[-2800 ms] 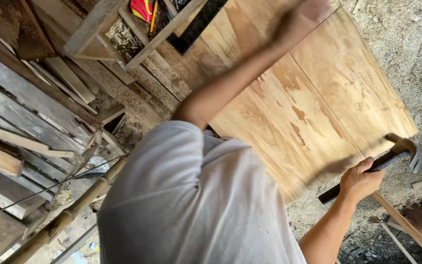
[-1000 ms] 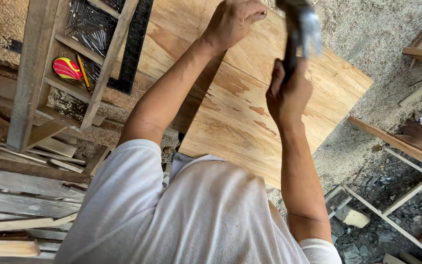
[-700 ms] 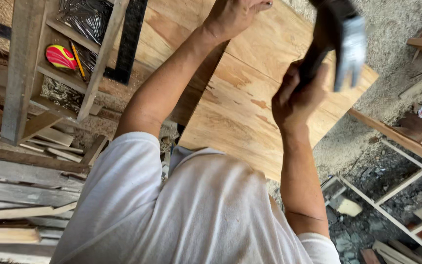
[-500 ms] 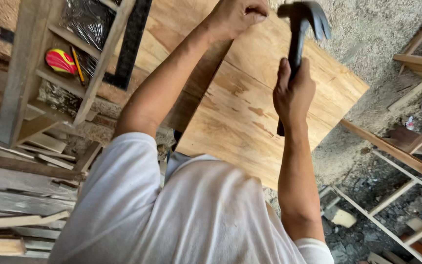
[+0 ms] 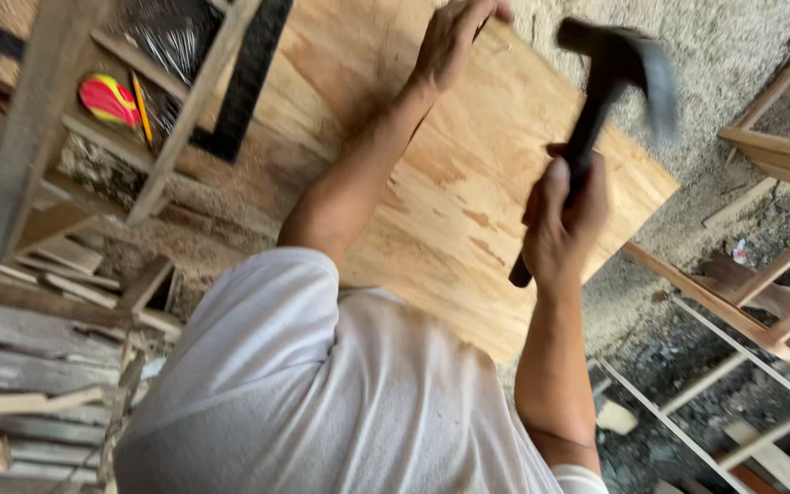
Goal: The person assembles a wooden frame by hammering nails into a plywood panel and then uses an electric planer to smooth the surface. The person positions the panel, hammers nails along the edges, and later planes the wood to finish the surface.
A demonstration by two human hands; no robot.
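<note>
Head view showed a big plywood sheet (image 5: pixel 468 210), pale with brown grain patches, lying flat with its straight far edge next to the rough grey ground (image 5: pixel 688 119). The right hand (image 5: pixel 564 224) was closed tight around the black handle of a hammer (image 5: pixel 610 82), whose dark head was raised above the sheet and looked blurred. The left hand (image 5: pixel 454 41) rested near the far edge of the sheet, fingers curled; I cannot tell what it pinched. A wooden frame (image 5: pixel 57 137) stood at the left, and thin wooden frames (image 5: pixel 779 165) at the right, with open ground between.
</note>
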